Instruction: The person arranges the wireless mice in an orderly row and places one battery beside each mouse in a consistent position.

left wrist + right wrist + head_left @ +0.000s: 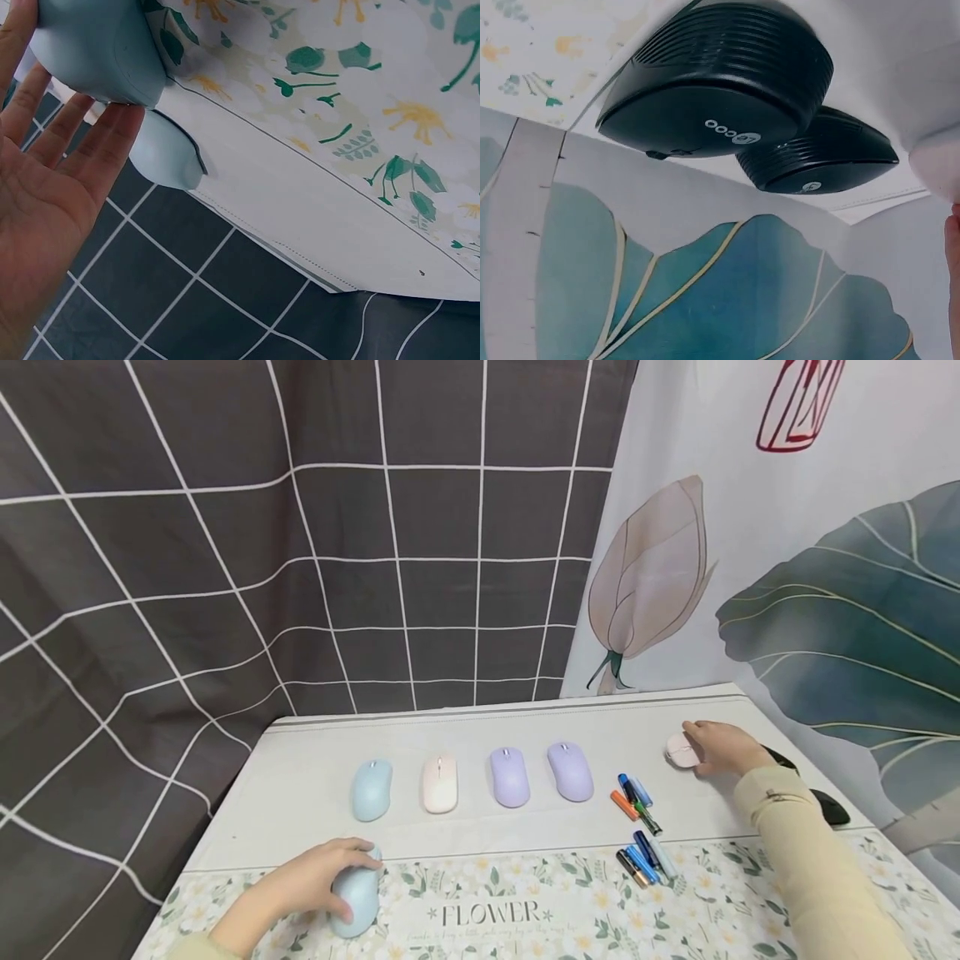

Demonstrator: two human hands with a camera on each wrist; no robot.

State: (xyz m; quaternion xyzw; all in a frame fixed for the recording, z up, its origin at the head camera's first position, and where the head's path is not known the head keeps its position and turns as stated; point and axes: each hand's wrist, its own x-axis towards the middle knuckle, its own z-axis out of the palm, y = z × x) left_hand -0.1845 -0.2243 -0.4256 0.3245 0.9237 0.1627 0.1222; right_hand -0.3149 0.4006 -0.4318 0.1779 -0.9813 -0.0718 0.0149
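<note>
At the front left, my left hand (318, 877) grips a light blue computer mouse (358, 897) from its left side, with thumb and fingers around it. The left wrist view shows the fingertips against the side of this mouse (97, 49). My right hand (723, 747) reaches to the far right and holds a pale pink mouse (680, 750) between thumb and fingers. Only part of that pink mouse (936, 165) and a fingertip show at the edge of the right wrist view.
Behind the left hand stand another light blue mouse (372, 790), a cream-pink mouse (440, 785) and two purple mice (510, 778). Several batteries and markers-like sticks (636, 802) lie right of centre. Two black mice (705, 112) sit by the right edge, partly behind the right arm.
</note>
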